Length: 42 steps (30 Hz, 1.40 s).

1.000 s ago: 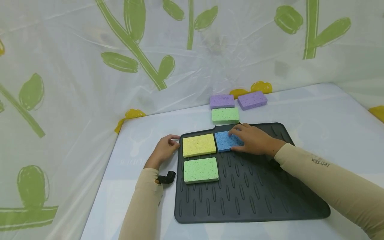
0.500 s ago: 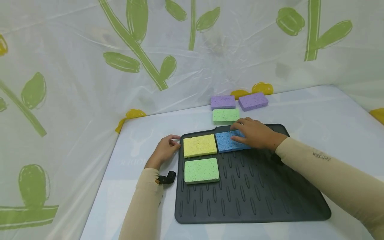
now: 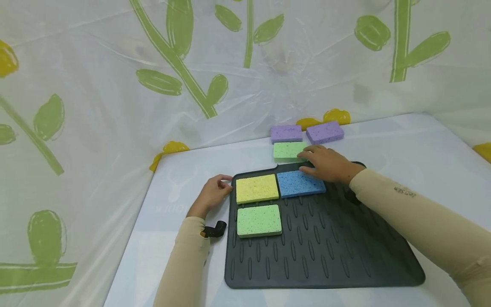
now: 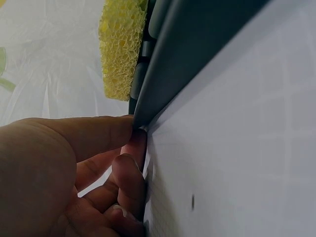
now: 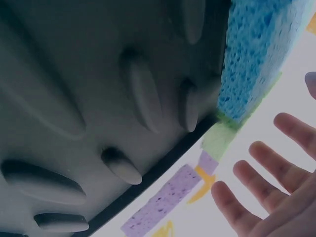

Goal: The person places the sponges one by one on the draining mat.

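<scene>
A dark ridged drying mat [image 3: 314, 251] lies on the table, bearing a yellow sponge [image 3: 257, 189], a blue sponge [image 3: 301, 184] and a green sponge [image 3: 259, 221]. My left hand [image 3: 212, 194] pinches the mat's far left corner; in the left wrist view its thumb [image 4: 106, 132] lies on the rim with a finger against the underside. My right hand [image 3: 330, 164] is over the mat's far edge, fingers spread and holding nothing. Its fingertips overlap the near edge of a second green sponge [image 3: 288, 150] behind the mat. In the right wrist view the fingers [image 5: 276, 165] are apart from the blue sponge.
Two purple sponges, one on the left [image 3: 286, 133] and one on the right [image 3: 325, 132], sit behind the second green sponge near the table's back edge. A pale curtain [image 3: 115, 85] printed with green leaves hangs behind the table [image 3: 168, 251].
My right hand has let go of the blue sponge and moved away toward the green sponge behind the mat. The left hand stays at the mat's corner.
</scene>
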{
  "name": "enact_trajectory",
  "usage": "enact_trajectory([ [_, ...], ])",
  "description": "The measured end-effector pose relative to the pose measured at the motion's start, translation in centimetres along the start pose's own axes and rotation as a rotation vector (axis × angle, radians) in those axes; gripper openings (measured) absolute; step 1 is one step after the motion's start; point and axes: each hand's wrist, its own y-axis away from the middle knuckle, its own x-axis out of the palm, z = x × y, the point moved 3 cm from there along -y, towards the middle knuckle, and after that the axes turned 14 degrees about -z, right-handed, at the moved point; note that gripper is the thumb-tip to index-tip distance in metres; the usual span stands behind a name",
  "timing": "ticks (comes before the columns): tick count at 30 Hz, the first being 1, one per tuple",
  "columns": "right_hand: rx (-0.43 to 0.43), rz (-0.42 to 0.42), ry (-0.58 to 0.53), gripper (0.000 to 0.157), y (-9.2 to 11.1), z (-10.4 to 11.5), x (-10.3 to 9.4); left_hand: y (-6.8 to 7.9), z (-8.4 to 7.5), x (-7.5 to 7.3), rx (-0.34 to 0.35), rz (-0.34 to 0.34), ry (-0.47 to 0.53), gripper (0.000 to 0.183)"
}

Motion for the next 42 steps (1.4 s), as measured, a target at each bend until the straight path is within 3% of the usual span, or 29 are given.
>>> enact_trajectory([
  [12,0.016,0.104,0.020,0.055,-2.2,-0.8,0.8,0.5,0.6,-0.4,-0.010,-0.001,-0.007,0.034],
  [18,0.014,0.116,0.001,0.057,-3.2,-0.8,0.7,0.6,0.3,-0.6,-0.008,-0.009,0.006,0.034],
  [26,0.012,0.160,-0.006,0.060,-3.5,-1.2,1.4,0.2,0.4,0.0,-0.004,-0.007,0.006,0.034],
  [35,0.013,0.138,0.003,0.052,-4.2,-1.6,1.6,-0.1,-0.1,-0.1,-0.008,0.002,0.000,0.034],
  [42,0.064,0.122,-0.008,0.044,-5.3,-2.5,2.8,-0.1,-0.1,-0.3,-0.010,-0.003,-0.001,0.034],
])
